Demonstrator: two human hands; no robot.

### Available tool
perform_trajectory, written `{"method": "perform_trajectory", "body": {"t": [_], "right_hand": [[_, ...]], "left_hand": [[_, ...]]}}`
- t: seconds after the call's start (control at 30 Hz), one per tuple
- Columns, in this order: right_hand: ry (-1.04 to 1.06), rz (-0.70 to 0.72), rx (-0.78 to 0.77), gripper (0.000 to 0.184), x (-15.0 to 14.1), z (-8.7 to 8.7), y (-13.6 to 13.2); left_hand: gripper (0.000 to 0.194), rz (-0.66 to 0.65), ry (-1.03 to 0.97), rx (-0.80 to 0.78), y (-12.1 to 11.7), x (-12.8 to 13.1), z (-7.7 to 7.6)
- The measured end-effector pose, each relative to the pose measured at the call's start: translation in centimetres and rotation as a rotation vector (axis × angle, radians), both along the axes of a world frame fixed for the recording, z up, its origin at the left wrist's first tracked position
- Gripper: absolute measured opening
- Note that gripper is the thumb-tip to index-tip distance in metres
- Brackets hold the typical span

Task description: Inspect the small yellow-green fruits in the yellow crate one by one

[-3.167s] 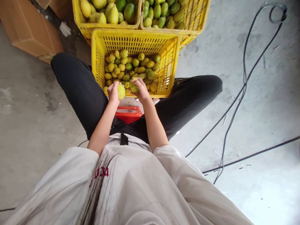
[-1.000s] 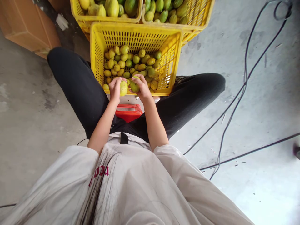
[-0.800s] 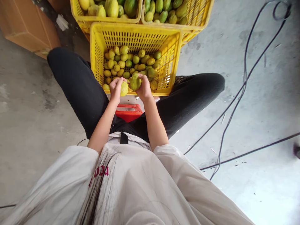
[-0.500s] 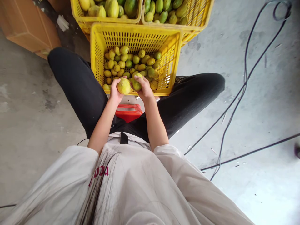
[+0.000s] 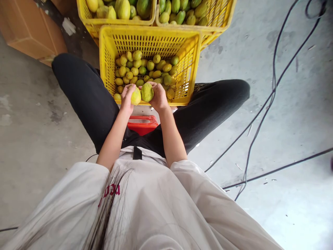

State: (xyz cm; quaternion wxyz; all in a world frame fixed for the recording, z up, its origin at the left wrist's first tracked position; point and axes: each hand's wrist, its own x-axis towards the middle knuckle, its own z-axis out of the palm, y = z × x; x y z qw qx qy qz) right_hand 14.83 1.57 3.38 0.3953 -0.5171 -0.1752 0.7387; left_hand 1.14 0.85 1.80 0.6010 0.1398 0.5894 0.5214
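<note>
At crate rim (image 5: 179, 103), left fingers (image 5: 130, 89) wrapping yellowish fruit (image 5: 136, 97), right fingers (image 5: 157, 89) wrapping greenish fruit (image 5: 147, 92)

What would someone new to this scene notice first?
Probably the big yellow crate between the person's knees, with many small yellow and green fruits spread over its bottom. Just above its near rim, the left hand holds a yellow fruit and the right hand a greener one. Beyond stand two more yellow crates of fruit, and a black cable loops across the grey floor on the right.
</note>
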Motion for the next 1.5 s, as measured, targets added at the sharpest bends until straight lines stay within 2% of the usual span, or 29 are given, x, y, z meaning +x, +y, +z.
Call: {"method": "perform_trajectory", "body": {"t": [0.07, 0.23, 0.3, 0.4, 0.57, 0.77, 0.87, 0.97, 1.1, 1.2, 1.27, 1.3, 1.37, 1.5], "right_hand": [[0.029, 0.015, -0.001, 0.017, 0.1, -0.1, -0.1], [0.014, 0.017, 0.110, 0.047, 0.9, -0.8, -0.6], [0.016, 0.008, 0.144, 0.051, 1.2, -1.0, -0.8], [-0.006, -0.016, 0.139, 0.049, 1.3, -0.7, -0.8], [-0.031, -0.049, 0.112, 0.043, 1.5, 0.4, -0.6], [-0.025, -0.078, 0.121, 0.048, 1.7, 0.7, -0.5], [0.007, -0.113, 0.123, 0.034, 1.7, 0.9, -0.2], [0.034, -0.085, 0.130, 0.017, 1.8, 1.0, 0.1], [0.007, 0.051, 0.159, 0.038, 2.2, 0.0, 0.0], [0.036, 0.112, 0.224, 0.060, 2.5, -1.5, -0.3], [0.037, 0.113, 0.250, 0.075, 2.6, -2.2, -0.4], [0.030, 0.106, 0.257, 0.079, 2.7, -2.4, -0.4], [0.018, 0.081, 0.273, 0.080, 2.7, -2.5, -0.4], [0.017, 0.047, 0.285, 0.084, 2.8, -2.1, -0.2]], "left_hand": [[0.018, 0.047, 0.004, 0.000, 0.0, -0.1, -0.1], [0.016, 0.031, -0.026, -0.030, -0.2, -0.3, -0.3], [0.013, -0.003, -0.046, -0.033, -0.3, -0.3, -0.5], [0.007, -0.070, -0.090, -0.026, -0.4, -0.4, -0.8], [0.016, -0.125, -0.122, 0.019, -0.3, -0.7, -0.9], [0.028, -0.117, -0.127, 0.069, -0.3, -0.4, -0.6], [0.030, -0.126, -0.138, 0.118, -0.1, -0.2, -0.2], [0.036, -0.105, -0.135, 0.125, -0.1, -0.1, 0.7], [0.032, -0.071, -0.090, 0.035, -0.4, -0.1, 2.1], [0.044, -0.100, -0.064, 0.042, -0.6, -0.5, 2.4], [0.051, -0.133, -0.039, 0.056, -0.5, -0.7, 2.1], [0.047, -0.145, -0.037, 0.051, -0.4, -0.8, 2.0], [0.035, -0.167, -0.057, 0.022, -0.2, -0.9, 1.5], [0.042, -0.212, -0.026, -0.017, -0.1, -0.8, 0.1]]}}
